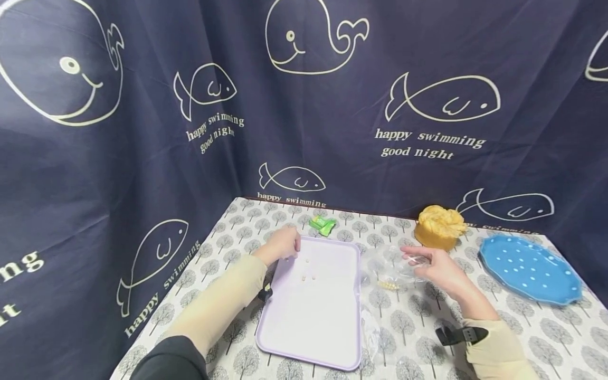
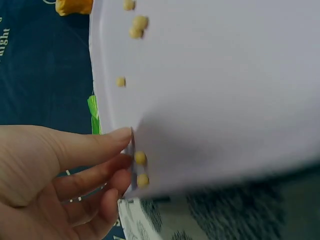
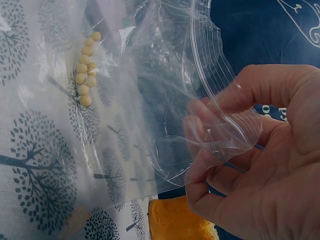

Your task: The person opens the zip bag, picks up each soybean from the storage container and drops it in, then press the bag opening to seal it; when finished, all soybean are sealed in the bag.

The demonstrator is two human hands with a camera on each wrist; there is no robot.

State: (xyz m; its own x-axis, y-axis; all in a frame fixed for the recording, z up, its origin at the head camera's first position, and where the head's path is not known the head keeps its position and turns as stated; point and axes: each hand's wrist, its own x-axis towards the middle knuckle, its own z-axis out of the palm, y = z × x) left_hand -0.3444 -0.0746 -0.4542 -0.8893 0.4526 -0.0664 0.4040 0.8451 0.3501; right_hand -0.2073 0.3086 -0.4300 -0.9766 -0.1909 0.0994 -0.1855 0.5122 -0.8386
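Note:
A shallow pale lilac tray [image 1: 309,322] lies lengthwise before me. At its far left corner my left hand [image 1: 285,244] pinches the rim between thumb and fingers. Several round, yellowish beans [image 2: 140,22] are scattered on the tray, two of them close to those fingertips in the left wrist view. To the tray's right, my right hand [image 1: 442,272] holds a clear zip-lock bag [image 3: 165,100] near its zip edge, with thumb and fingers curled on the film. Inside the bag, more such beans [image 3: 87,51] sit in a short row.
Beyond the tray lies a small green packet [image 1: 323,225]. A yellow, crumpled-topped object [image 1: 439,227] stands behind the right hand. A blue dotted plate [image 1: 532,269] is at far right. A dark curtain [image 1: 342,116] hangs behind the tree-patterned tablecloth [image 1: 404,327].

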